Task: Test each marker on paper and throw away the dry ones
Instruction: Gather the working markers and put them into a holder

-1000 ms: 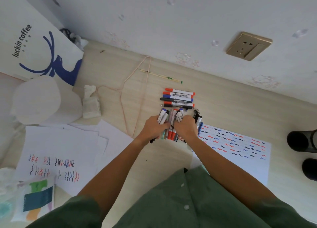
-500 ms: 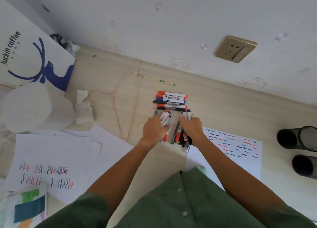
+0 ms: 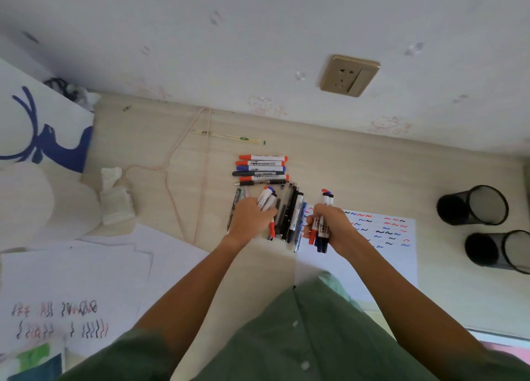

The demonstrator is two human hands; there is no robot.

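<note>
Markers that my two hands had bunched together half a second before were now split: my right hand [image 3: 329, 225] had drawn aside over the scribbled test sheet [image 3: 384, 237], fingers curled round a few markers [image 3: 321, 228], while my left hand [image 3: 252, 217] gripped a couple over the loose pile [image 3: 289, 217] on the tabletop [image 3: 344, 174]. I judged this as sorting tested pens, not testing. Two black mesh cups [image 3: 473, 205] lay tipped on their sides well right; I saw nothing inside.

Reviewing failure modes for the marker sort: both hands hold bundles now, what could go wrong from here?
1. The right hand grips several markers at once; one may slip onto the test sheet and smear it.
2. The left hand holds another bundle above the loose pile; tested and untested pens could mix.
</note>
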